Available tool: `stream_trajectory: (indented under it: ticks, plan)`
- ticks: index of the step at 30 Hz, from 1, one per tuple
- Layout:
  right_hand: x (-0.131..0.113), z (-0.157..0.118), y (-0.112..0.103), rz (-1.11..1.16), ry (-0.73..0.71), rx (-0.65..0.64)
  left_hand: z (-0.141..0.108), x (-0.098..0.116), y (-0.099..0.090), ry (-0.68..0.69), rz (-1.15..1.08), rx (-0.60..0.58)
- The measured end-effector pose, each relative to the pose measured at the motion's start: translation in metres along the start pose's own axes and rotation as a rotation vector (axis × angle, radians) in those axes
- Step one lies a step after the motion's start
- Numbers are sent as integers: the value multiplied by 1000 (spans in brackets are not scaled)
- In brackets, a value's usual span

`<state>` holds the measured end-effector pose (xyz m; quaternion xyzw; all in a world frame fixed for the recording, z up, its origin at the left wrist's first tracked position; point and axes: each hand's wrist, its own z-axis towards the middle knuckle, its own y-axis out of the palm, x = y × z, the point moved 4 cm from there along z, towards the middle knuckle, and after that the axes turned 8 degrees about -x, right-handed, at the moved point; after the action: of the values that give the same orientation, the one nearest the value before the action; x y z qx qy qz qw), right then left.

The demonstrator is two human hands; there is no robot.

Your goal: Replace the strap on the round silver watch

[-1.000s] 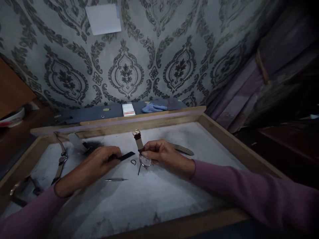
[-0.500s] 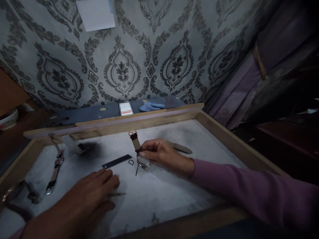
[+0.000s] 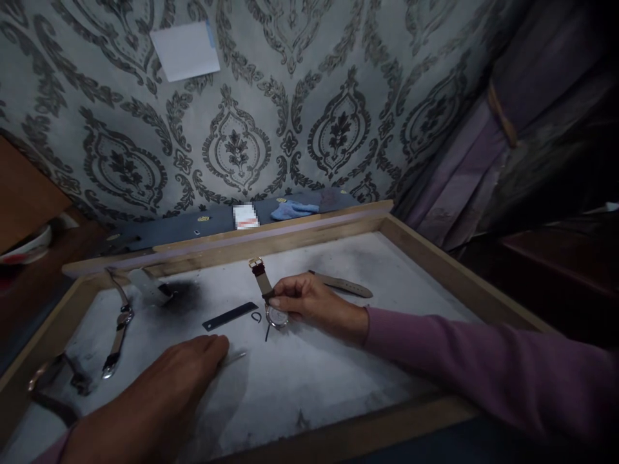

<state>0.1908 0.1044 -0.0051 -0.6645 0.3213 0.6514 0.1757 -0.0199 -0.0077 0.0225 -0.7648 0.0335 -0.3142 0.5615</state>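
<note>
My right hand (image 3: 316, 299) is closed on a wristwatch, pinching it where the strap meets the case. The round watch case (image 3: 277, 316) hangs below my thumb. One strap half (image 3: 261, 278), dark red with a beige lining and a gold buckle, points away from me. My left hand (image 3: 193, 364) is lower on the left, its fingers drawn together around a thin metal tool (image 3: 235, 358), whose tip sticks out to the right. A loose strap half (image 3: 345, 285) lies beyond my right hand. A black flat blade (image 3: 229, 316) and a small dark ring (image 3: 256, 316) lie left of the watch.
A wooden-rimmed tray (image 3: 232, 237) with a pale floor surrounds the work. Along its left side lie a strapped watch (image 3: 120, 322), a white-strapped watch (image 3: 147, 287) and a dark curved watch (image 3: 48, 386). Behind the rim is a blue cloth (image 3: 294, 209).
My left hand's fingers have closed around the thin metal tool, which has moved slightly up. My right hand keeps its hold on the watch. The view has shifted slightly.
</note>
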Motion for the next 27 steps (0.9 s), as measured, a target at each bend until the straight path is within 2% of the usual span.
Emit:
stream_trajectory:
  ticks: [3,9,17,21,27]
  plan:
    - [2,1,-1,8,-2,-1,12,4,1,34,-19,-95]
    - [2,2,-2,-25,1,7,45,31,-6,28,95,-209]
    - [0,0,0,-4,-12,40,64,40,-3,77,140,-234]
    - [0,-1,2,5,-24,82,69,45,-2,17,84,-246]
    - [0,-4,7,62,-94,180,74,52,7,-58,-109,-190]
